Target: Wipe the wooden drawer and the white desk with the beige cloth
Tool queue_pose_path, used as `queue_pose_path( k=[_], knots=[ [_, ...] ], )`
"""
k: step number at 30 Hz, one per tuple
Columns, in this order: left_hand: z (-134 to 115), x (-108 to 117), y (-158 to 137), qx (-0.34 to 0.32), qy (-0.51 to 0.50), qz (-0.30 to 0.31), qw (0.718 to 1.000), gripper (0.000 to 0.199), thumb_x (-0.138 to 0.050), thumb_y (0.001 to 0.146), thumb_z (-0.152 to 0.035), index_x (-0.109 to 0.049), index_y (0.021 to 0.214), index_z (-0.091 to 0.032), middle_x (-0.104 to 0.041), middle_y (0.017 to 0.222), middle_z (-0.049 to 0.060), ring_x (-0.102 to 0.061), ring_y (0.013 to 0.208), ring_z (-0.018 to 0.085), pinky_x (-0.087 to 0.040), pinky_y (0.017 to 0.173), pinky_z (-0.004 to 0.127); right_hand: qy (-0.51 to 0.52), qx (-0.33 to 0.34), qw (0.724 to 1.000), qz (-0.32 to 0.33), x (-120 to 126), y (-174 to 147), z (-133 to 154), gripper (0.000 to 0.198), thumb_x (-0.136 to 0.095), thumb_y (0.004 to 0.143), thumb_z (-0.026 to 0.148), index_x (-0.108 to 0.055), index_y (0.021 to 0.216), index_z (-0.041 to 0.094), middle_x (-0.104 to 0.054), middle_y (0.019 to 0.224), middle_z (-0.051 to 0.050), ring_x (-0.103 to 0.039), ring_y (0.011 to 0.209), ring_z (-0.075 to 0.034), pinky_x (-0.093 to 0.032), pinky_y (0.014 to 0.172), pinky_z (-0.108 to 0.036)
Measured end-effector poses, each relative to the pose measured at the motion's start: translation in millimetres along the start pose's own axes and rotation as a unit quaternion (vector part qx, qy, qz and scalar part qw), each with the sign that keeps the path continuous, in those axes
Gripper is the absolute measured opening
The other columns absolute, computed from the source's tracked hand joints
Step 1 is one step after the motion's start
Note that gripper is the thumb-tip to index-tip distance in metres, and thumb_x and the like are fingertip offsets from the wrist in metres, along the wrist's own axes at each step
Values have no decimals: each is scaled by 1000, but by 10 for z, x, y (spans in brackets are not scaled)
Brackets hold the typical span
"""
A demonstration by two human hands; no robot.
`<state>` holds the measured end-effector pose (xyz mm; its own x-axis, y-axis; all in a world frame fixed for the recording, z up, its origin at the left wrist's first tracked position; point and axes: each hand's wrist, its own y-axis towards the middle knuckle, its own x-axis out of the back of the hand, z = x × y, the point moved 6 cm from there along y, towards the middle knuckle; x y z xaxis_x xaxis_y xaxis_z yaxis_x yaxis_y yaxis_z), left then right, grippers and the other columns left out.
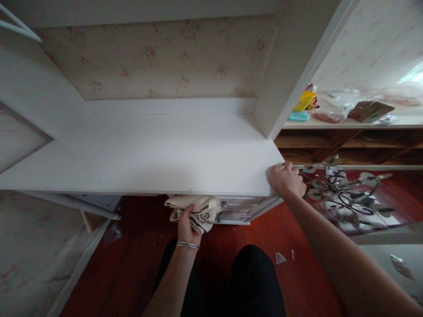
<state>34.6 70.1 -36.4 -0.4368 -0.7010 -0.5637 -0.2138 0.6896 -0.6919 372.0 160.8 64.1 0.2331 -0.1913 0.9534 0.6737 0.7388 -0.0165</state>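
A white desk top (pixel 148 154) fills the middle of the head view, set in an alcove with floral wallpaper. My left hand (pixel 185 223), with a bracelet at the wrist, holds a crumpled beige cloth (pixel 198 210) just below the desk's front edge. My right hand (pixel 287 179) rests on the desk's front right corner, fingers curled over it; whether anything is under them I cannot tell. White drawer fronts (pixel 238 210) show under the desk, right of the cloth.
A metal chandelier (pixel 343 193) lies on the red wooden floor (pixel 132 259) at the right. Behind it a wooden shelf (pixel 350 127) carries a yellow pack, a teal dish, bags and a cardboard box. Scraps of paper lie on the floor by my legs.
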Motion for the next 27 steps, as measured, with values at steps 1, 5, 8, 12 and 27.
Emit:
queue_pose_path(
  k=[1, 5, 8, 12, 27],
  knots=[
    [-111, -31, -102, -9, -2, 1, 1000, 35, -57, 78, -8, -63, 111, -18, -73, 92, 5, -71, 85, 22, -59, 81, 43, 1, 2, 1000, -1, -2, 1, -2, 58, -25, 94, 49, -47, 136, 16, -52, 127, -23, -52, 115, -40, -43, 90, -55],
    [-599, 13, -515, -66, 23, -48, 996, 32, -57, 78, -8, -64, 107, -20, -73, 92, 4, -71, 87, 22, -59, 81, 45, 5, 2, 1000, 0, -15, 17, -11, 60, -24, 94, 51, -47, 137, 16, -52, 127, -23, -52, 116, -41, -43, 90, -55],
    [-1086, 15, -763, -224, 64, -63, 970, 38, -64, 73, -13, -62, 110, -26, -70, 105, 0, -68, 100, 23, -57, 87, 47, 2, 0, 1000, 1, -24, 34, -13, 60, -24, 94, 51, -46, 137, 17, -52, 127, -23, -51, 116, -41, -43, 89, -55],
    [-1732, -293, -967, -586, 212, -103, 775, 41, -68, 71, -20, -62, 111, -24, -64, 121, 2, -60, 116, 24, -48, 103, 43, -1, -5, 1000, 5, -23, 40, -9, 58, -24, 94, 49, -46, 138, 18, -51, 129, -23, -51, 117, -40, -43, 89, -55],
    [-1239, -1677, 587, -444, 862, 158, 188, 65, -39, 83, -75, -36, 143, -51, -20, 160, 1, -9, 144, 48, -3, 102, 79, -21, -4, 1000, 21, 29, 0, 33, 58, -23, 95, 50, -43, 139, 20, -51, 129, -20, -53, 116, -37, -42, 91, -52]
  ],
)
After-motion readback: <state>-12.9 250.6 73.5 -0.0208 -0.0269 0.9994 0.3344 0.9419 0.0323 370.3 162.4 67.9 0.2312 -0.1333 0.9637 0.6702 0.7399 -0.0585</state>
